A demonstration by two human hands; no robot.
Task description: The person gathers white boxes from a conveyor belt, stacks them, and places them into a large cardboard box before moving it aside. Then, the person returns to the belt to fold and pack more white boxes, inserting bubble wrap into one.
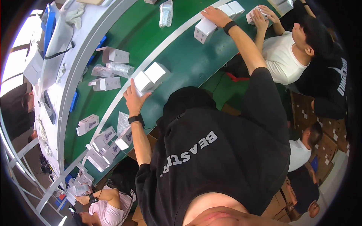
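My left hand (136,101) wraps thumb and fingers around the near end of a white carton (142,81) on the green conveyor. Against its far side stands a second white carton (155,71). Farther right, my right hand (216,17) lies over a white carton (204,30) with small printed marks on one face, its fingers bent across the top. More white cartons (235,8) stand in a row beyond that hand. Both wrists wear dark bands. Fingertips of the right hand are partly hidden at the far side of the carton.
A pale rail (162,47) divides the belt lengthwise. Beyond it lie opened cartons (105,83) and bubble-wrapped items (120,69). Printed cartons (103,145) cluster at the near left. A co-worker in white (283,56) handles a box at right; another in pink (111,205) works at lower left.
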